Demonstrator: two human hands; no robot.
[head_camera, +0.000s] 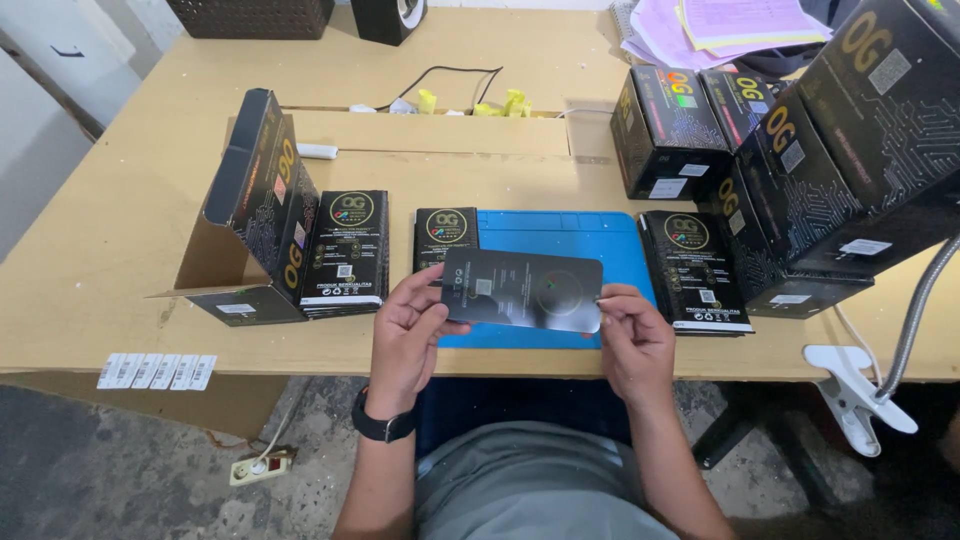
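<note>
I hold a flat dark packet (522, 290) between both hands, above the front edge of the blue mat (560, 240) on the counter (120, 220). My left hand (405, 335) grips the left end, thumb on top and fingers behind. My right hand (632, 335) pinches the right end with only the fingertips. So both hands are closed on the packet, and it hangs in the air, touching nothing else.

The right grip looks light to me. If those fingers slip, I think the packet swings down on the left hand and may fall past the counter edge to the floor, because it is held just over that edge.

A small pack (445, 235) stands just behind the packet, and a stack (697, 270) lies near my right hand. A careless push forward could knock the pack over or shift the stack.

The open box (258, 205) at the left stands tilted with its flap out; a bump from my left elbow could tip it. I also think bending the thin packet between two hands could crease it.
</note>
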